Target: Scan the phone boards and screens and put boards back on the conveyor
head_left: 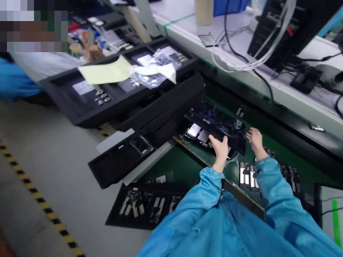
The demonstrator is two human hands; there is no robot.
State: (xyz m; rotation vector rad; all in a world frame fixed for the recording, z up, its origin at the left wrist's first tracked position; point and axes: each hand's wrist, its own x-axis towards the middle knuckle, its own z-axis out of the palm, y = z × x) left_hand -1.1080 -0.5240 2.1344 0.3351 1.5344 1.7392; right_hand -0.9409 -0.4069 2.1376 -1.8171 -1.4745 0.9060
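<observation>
A black tray [219, 125] with dark, shiny compartments is tilted over another tray [194, 130] that holds silvery rectangular parts, on the green bench surface [171, 162]. My left hand [220, 146] grips the near edge of the upper tray, thumb and fingers on its rim. My right hand [255, 140] is just off the tray's right end, fingers apart and nothing in them. Below it on the bench stand several phone-like frames with circuit parts [244, 175], partly hidden by my right sleeve.
Black parts bins [80, 117] with bags and a yellow paper [107, 72] stand at the upper left. A tray of parts [134, 214] lies lower left. Cables [249, 66] hang from the shelf edge. A person's blue sleeve [16, 80] shows at far left.
</observation>
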